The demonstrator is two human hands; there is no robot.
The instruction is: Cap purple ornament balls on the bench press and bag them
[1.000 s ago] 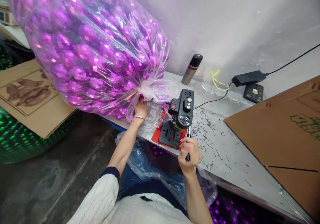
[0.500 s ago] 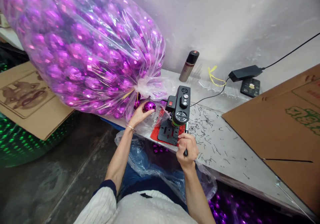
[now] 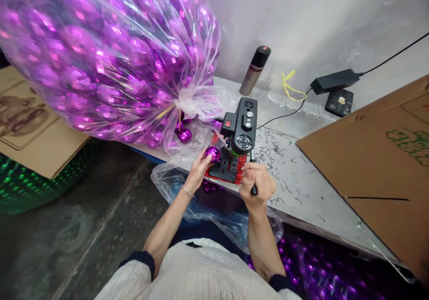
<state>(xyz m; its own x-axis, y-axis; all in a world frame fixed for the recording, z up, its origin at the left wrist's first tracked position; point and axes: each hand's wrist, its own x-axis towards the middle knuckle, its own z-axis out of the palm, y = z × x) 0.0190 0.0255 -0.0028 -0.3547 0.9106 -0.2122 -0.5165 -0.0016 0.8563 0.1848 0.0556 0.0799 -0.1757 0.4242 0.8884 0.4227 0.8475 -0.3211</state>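
Observation:
A shiny purple faceted ball is held by my left hand, just left of a small black press machine. My right hand is wrapped round the black-ended lever handle at the machine's right side. The machine's slotted black base plate rests on a red mat. Another purple ball lies by the tied neck of a big clear bag of purple balls.
A spray can, a yellow tie and a black power adapter are near the wall. Small dark bits litter the table. Cardboard stands at the right; another carton is at the left.
My left hand has moved right and toward me with the ball, away from the bag and closer to the machine. My right hand stays on the lever. The view has shifted slightly.

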